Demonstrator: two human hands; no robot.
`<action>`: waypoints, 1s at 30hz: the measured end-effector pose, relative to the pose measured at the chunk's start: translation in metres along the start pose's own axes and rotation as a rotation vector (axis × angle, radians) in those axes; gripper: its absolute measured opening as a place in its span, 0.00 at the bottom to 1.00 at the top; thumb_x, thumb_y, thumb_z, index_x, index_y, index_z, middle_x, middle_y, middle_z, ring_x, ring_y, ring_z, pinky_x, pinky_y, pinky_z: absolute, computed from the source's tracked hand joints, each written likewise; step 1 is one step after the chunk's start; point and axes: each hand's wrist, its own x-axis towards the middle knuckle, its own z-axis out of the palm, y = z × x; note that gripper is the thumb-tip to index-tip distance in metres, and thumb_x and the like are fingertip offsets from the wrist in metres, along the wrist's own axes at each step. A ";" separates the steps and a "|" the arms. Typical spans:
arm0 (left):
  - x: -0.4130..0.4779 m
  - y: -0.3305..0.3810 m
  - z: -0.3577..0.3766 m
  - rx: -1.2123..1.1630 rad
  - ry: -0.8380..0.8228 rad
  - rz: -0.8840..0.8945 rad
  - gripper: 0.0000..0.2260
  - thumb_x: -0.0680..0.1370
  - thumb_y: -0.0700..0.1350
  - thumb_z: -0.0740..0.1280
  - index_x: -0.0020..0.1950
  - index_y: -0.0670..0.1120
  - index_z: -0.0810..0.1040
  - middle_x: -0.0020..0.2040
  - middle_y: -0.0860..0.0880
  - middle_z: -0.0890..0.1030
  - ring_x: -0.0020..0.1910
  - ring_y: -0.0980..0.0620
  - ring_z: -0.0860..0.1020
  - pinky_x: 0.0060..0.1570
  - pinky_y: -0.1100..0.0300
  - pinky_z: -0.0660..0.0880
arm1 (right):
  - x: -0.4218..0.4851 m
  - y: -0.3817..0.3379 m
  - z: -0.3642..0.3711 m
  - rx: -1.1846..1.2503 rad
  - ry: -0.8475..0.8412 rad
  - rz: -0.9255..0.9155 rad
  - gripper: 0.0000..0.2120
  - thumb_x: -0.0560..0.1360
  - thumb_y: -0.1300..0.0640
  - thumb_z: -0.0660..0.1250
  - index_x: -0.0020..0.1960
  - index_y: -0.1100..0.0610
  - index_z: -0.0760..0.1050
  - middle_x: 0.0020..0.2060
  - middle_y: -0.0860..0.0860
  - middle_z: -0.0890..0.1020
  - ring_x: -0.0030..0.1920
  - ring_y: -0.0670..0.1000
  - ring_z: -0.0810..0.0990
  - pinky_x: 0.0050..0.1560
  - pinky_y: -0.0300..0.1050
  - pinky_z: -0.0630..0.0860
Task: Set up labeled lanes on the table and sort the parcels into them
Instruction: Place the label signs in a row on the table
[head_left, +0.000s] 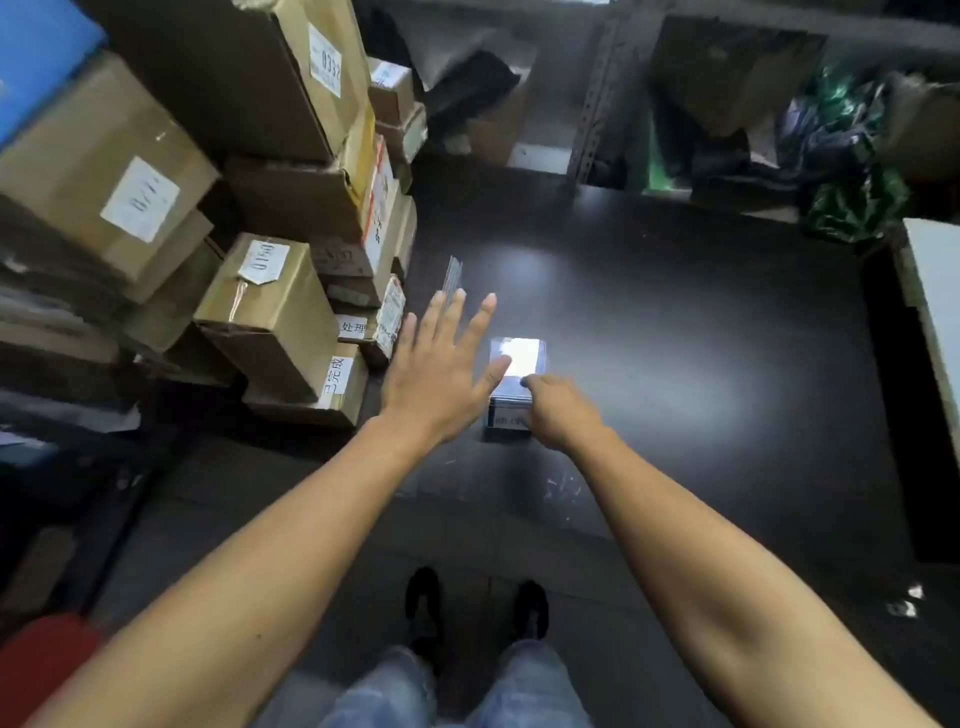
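Head view: the label stand (517, 358) lies on the dark bench (675, 338), its long axis running near to far, between the hands. The right hand (558, 410) grips its near right corner with curled fingers (535, 383). The left hand (441, 374) is spread flat, thumb at the stand's left edge. Stacked parcels (270, 312) crowd the left

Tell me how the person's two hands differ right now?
The left hand is spread, fingers straight, holding nothing; the right hand is curled, gripping the glossy label stand. The left hand lies nearer the stacked boxes; the right hand farther off. Both are bare, over the dark table.
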 end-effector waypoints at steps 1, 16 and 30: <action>-0.001 -0.001 0.003 0.005 -0.027 -0.014 0.29 0.80 0.63 0.45 0.79 0.57 0.40 0.81 0.48 0.46 0.79 0.49 0.41 0.76 0.49 0.41 | 0.006 -0.002 0.001 -0.044 -0.020 -0.012 0.23 0.79 0.55 0.63 0.73 0.55 0.65 0.69 0.54 0.71 0.67 0.58 0.70 0.61 0.54 0.73; 0.019 -0.025 -0.005 -0.414 -0.007 0.042 0.23 0.80 0.54 0.62 0.74 0.51 0.66 0.74 0.50 0.66 0.75 0.52 0.59 0.72 0.59 0.56 | -0.006 0.000 -0.072 0.132 0.027 -0.168 0.10 0.77 0.59 0.67 0.42 0.52 0.67 0.39 0.52 0.78 0.43 0.58 0.78 0.40 0.51 0.72; 0.024 0.037 -0.078 -1.203 -0.328 0.259 0.12 0.77 0.38 0.70 0.57 0.51 0.75 0.47 0.48 0.82 0.47 0.54 0.82 0.45 0.56 0.81 | -0.133 -0.025 -0.232 0.377 0.029 -0.188 0.08 0.78 0.50 0.68 0.48 0.55 0.78 0.41 0.51 0.83 0.40 0.48 0.80 0.42 0.49 0.77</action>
